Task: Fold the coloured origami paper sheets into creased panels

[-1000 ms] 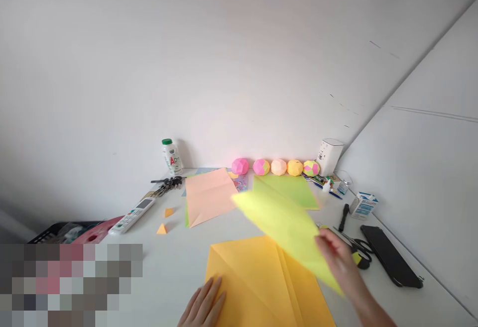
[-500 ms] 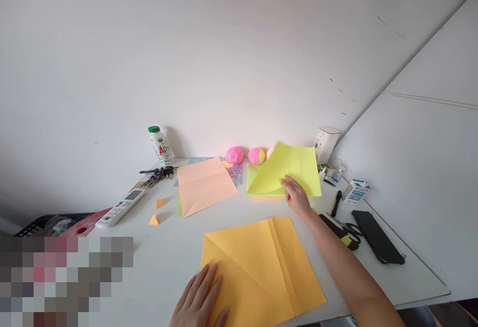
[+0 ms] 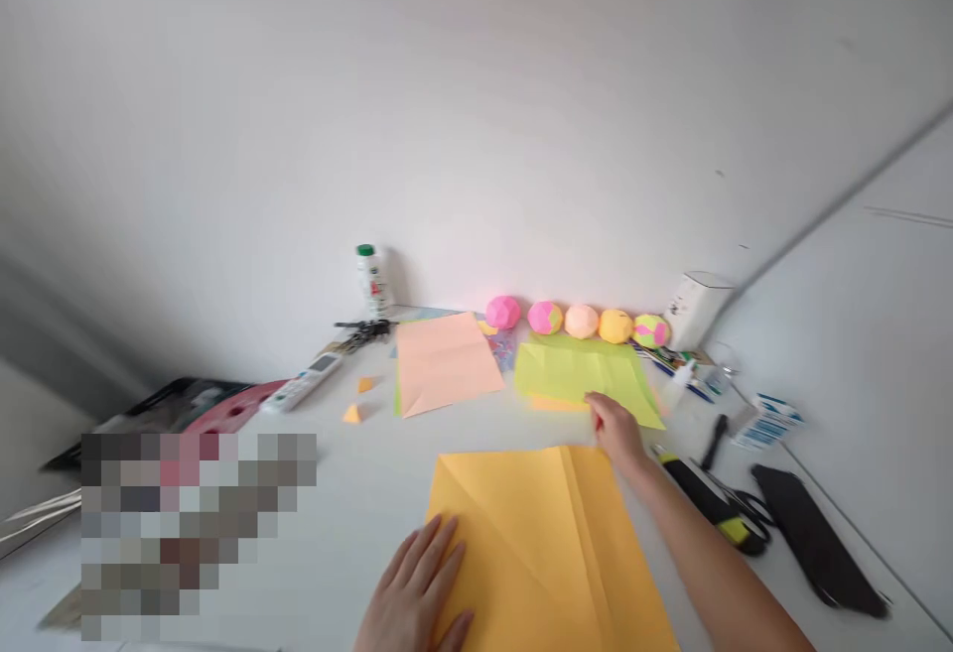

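Observation:
My left hand (image 3: 417,583) lies flat, fingers apart, on the left side of a creased orange-yellow sheet of paper (image 3: 521,533) in front of me. Farther back, my right hand (image 3: 614,429) has its fingers closed at the front edge of a yellow-green sheet of paper (image 3: 577,369); its thumb side is partly hidden and blurred. Some orange paper shows from under that sheet. To its left lies a peach sheet (image 3: 449,364) with a green edge below it. Two small orange paper pieces (image 3: 352,414) rest left of the sheets.
Several faceted paper balls (image 3: 582,322) line the wall. At left are a bottle (image 3: 372,285), keys (image 3: 364,333) and a remote control (image 3: 304,383). At right stand a white container (image 3: 695,310), a small box (image 3: 768,421), a black-and-yellow tool (image 3: 707,498) and a black phone (image 3: 815,538).
The yellow-green sheet, lifted and bent over before, now lies flat. My right hand has drawn back to its front edge. My left hand stays on the orange-yellow sheet; the view has shifted left.

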`<state>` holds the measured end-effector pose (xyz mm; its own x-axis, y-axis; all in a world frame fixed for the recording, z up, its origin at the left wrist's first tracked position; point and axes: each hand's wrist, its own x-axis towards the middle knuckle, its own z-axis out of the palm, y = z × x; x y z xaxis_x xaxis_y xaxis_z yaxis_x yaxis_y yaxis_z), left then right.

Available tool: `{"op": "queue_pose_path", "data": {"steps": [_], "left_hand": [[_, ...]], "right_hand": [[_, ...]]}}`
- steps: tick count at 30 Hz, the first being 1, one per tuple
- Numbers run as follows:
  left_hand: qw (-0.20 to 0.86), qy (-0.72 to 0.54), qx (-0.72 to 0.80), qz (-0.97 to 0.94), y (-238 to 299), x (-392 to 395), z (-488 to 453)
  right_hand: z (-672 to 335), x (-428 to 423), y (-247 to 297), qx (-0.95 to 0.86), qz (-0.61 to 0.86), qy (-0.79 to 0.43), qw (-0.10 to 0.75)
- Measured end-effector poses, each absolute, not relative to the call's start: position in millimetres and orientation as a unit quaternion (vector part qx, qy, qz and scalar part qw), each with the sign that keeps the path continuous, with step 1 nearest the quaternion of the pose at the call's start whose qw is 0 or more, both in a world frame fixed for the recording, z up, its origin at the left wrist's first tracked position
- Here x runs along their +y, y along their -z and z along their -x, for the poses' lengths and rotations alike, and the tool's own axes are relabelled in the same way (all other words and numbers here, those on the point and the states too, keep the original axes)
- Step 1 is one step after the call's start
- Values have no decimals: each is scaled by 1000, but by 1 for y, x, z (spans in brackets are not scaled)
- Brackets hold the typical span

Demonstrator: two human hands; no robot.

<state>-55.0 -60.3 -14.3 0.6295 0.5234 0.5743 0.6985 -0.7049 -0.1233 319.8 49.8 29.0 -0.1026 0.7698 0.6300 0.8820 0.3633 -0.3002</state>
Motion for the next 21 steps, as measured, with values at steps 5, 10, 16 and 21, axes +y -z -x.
{"op": "queue_pose_path", "data": {"steps": [5, 10, 16, 21], "left_hand": [[137, 221, -378, 888, 6, -63, 54], [122, 216, -379, 891, 7, -67, 54], [180, 241, -358, 884, 9, -60, 54], [257, 317, -306, 860, 31, -44, 55]], "right_hand": [[-275, 63, -79, -722, 530, 94, 435], [-194, 96, -116, -762, 505, 63, 400], [-80, 145, -114, -781, 576, -8, 240], [-13, 182, -110, -754, 642, -67, 123]]}}
